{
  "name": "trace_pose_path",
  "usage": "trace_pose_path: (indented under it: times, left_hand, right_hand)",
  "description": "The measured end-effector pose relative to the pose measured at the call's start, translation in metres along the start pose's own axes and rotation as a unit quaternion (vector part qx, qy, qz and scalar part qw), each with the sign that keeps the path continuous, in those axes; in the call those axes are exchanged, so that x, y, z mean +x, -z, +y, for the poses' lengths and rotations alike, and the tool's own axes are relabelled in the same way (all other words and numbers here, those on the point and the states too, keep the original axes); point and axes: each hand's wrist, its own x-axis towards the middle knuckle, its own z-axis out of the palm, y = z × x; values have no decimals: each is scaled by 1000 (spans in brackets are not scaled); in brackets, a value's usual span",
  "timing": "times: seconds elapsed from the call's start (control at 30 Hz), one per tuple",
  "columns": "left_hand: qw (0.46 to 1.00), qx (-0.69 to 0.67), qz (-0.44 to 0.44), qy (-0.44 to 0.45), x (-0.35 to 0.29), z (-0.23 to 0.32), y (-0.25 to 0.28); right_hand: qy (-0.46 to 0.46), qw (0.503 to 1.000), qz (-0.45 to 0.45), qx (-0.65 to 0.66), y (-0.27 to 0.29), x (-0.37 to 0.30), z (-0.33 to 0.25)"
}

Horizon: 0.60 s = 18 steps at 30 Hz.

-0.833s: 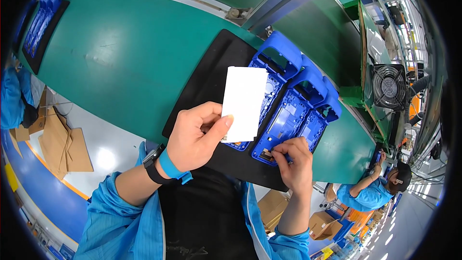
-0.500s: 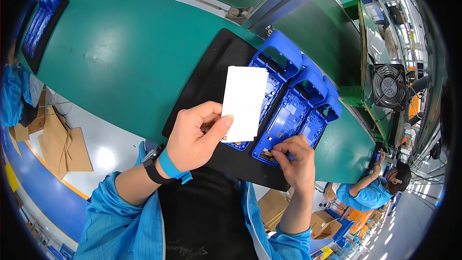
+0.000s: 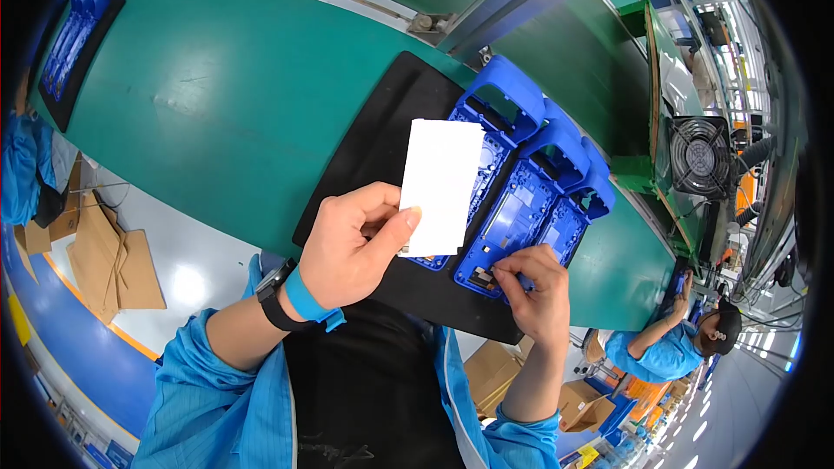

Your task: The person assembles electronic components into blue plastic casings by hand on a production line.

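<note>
My left hand [image 3: 356, 239] grips a flat white rectangular piece [image 3: 441, 182] by its lower left edge, thumb on top. It hovers over a blue plastic housing [image 3: 502, 95] and hides much of it. My right hand [image 3: 540, 291] is closed in a pinch at the near end of the middle blue housing [image 3: 514, 213]. Small dark and tan parts [image 3: 481, 278] show beside the fingertips; whatever the fingers pinch is too small to make out. A third blue housing [image 3: 598, 195] lies to the right, partly covered. All three rest on a black mat [image 3: 369, 161].
The mat lies on a green bench [image 3: 234, 78]. More blue housings [image 3: 78, 39] sit on another mat at the far left. A fan [image 3: 700, 156] stands beyond the bench at right, where a co-worker [image 3: 660, 347] is. Cardboard [image 3: 130, 269] lies at lower left.
My right fingertips have shifted slightly right, showing a little more of the small parts at the housing's near end. My left hand and the white piece hold nearly still.
</note>
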Motion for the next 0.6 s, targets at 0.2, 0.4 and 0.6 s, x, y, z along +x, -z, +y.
trace_pose_path:
  times: [0.2,0.4,0.6]
  left_hand:
    - [999,-17,-18,30,-3,7,0]
    - [995,1,-71,73,-8,12,-5]
    - [996,41,-71,47,-10,18,-12]
  right_hand:
    - [0,999,33,19,0,-1,-2]
    - [63,994,83,42,4,0,-41]
    - [185,981,38,37,-27,15,-66]
